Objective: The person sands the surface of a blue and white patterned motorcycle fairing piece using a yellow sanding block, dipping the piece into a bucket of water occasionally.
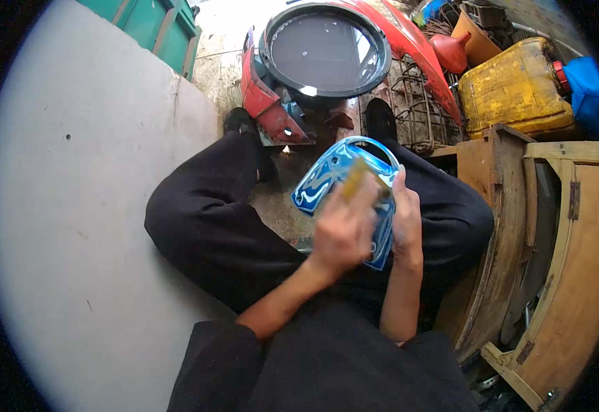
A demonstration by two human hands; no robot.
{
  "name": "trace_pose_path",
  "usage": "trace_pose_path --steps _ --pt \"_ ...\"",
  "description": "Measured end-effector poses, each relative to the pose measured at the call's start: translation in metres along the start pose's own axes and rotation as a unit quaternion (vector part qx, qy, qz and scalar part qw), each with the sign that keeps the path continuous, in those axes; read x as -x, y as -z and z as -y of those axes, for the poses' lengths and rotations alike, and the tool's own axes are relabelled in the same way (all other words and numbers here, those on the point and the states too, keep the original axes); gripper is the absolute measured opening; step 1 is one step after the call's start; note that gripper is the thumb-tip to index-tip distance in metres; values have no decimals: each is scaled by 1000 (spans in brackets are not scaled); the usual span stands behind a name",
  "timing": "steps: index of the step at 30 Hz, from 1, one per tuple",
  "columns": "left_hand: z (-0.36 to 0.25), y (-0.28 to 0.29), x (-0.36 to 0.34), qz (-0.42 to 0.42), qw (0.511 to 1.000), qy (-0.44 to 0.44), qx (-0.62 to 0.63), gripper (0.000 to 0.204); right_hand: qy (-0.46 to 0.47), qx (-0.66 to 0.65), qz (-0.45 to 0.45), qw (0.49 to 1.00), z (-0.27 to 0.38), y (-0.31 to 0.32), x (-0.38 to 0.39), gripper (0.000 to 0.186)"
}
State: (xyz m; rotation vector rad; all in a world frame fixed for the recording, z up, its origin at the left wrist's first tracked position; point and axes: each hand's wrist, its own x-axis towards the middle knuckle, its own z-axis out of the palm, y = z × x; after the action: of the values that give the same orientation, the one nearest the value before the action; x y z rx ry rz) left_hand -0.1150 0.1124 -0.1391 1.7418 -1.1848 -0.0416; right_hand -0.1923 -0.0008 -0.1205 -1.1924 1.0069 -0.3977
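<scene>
A glossy blue plastic panel (pixel 322 180) with small holes near its corners and a curved loop at its upper end is held tilted above my lap. At its right edge, my right hand (pixel 407 218) grips it with the fingers along the rim. My left hand (pixel 344 226), smeared by motion, is over the middle of the panel and holds a yellow-brown pad (pixel 356 178) against its face. Blur hides whether the pad is a sponge or something else. Part of the panel lies hidden behind my left hand.
Beyond my feet stands a round black basin (pixel 323 51) of dark water. Red body panels (pixel 262 96) lie beside it. To the right are a yellow jerrycan (pixel 516 89), a red funnel (pixel 450 51) and wooden furniture (pixel 574 240). A pale wall (pixel 100 206) rises on the left.
</scene>
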Motion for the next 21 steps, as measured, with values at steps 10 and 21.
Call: trace_pose_path --steps 10,21 --pt "31 -10 7 -15 949 307 61 42 23 59 -6 998 -14 -8 -6 59" --pt "14 -10 11 -51 992 108 35 37 31 102 5 994 -24 -13 -16 62"
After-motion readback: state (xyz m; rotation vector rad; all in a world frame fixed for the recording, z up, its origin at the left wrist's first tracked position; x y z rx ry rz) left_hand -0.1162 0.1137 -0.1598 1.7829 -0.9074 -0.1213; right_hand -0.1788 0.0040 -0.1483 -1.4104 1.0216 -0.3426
